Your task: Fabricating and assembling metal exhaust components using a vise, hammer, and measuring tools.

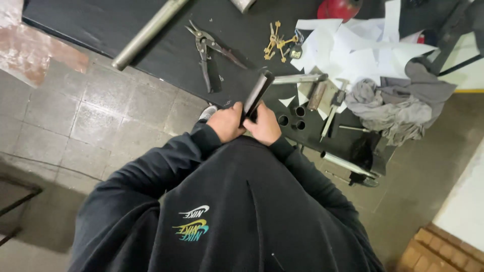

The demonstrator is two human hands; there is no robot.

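My left hand [227, 122] and my right hand [262, 128] are close together at the near edge of a black workbench [126, 25]. Both grip a dark, flat strip of sheet metal [258, 90] that stands on edge between them and points away from me. Its far end shows a lighter, bent edge. My black sleeves and sweatshirt fill the lower part of the view.
Tin snips [206, 50] and a long grey metal pipe [148, 32] lie to the left on the bench. Brass keys [277, 45], white paper scraps [353, 50], a hammer [335, 103], a grey cloth [398, 106] and a red object [339, 7] lie to the right. The floor [75, 116] is tiled.
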